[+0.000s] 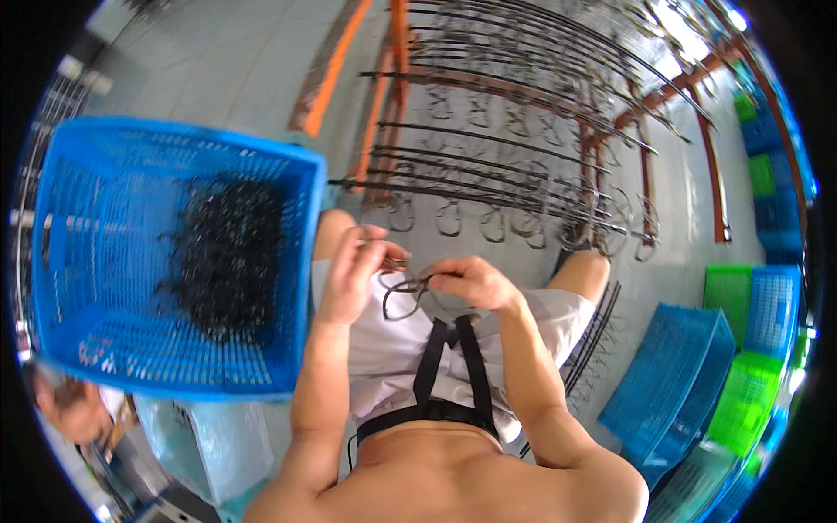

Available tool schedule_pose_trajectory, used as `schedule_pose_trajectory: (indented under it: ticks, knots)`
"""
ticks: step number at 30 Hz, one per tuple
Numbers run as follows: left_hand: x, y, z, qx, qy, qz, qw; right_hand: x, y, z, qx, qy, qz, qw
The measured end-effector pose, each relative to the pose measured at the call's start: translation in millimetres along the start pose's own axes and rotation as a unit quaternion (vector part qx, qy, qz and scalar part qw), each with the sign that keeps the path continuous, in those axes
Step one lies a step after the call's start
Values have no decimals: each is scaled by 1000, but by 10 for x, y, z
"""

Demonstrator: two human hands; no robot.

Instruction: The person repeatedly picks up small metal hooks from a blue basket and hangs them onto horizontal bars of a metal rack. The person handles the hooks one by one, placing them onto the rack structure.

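Above my lap, my right hand (475,283) is closed around one side of a dark eyeglass frame (402,299), whose rim hangs in front of my pale shorts. Close by on the left, my left hand (355,272) is raised with its fingers pinched together. Something small and dark shows at those fingertips, too blurred to name. To the left of my left arm stands a large blue plastic basket (113,353). Inside it, a heap of small black pieces (228,257) lies against the right side; single pieces cannot be told apart.
Ahead, an orange metal rack (377,113) carries dark rods (488,131) hung with many eyeglass frames. Blue (663,375) and green crates (745,405) stand at the right. Behind the basket at lower left are a clear plastic bag (209,444) and another person (74,410).
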State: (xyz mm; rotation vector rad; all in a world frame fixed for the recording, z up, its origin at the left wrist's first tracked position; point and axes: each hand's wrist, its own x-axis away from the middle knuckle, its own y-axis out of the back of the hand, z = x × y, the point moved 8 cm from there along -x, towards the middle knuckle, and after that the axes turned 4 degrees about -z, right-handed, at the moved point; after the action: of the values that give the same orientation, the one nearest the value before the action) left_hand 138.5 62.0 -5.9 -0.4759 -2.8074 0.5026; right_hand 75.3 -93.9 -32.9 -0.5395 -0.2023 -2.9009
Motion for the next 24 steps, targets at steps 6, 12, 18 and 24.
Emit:
schedule_pose_trajectory:
  ticks: [6,12,18,24]
  knots:
    - [-331,196,-69,225,-25,-59,972,216,770,-32,-229,134,-382,885]
    - [-312,240,252,175,74,-178,965,-79,606,-210,-232,139,-559,784]
    - [-135,94,460,199,170,-120,958,-255,660,-199,-247,55,-612,749]
    - [-1,12,486,170,170,-39,970,-336,729,-259,-291,57,-582,757]
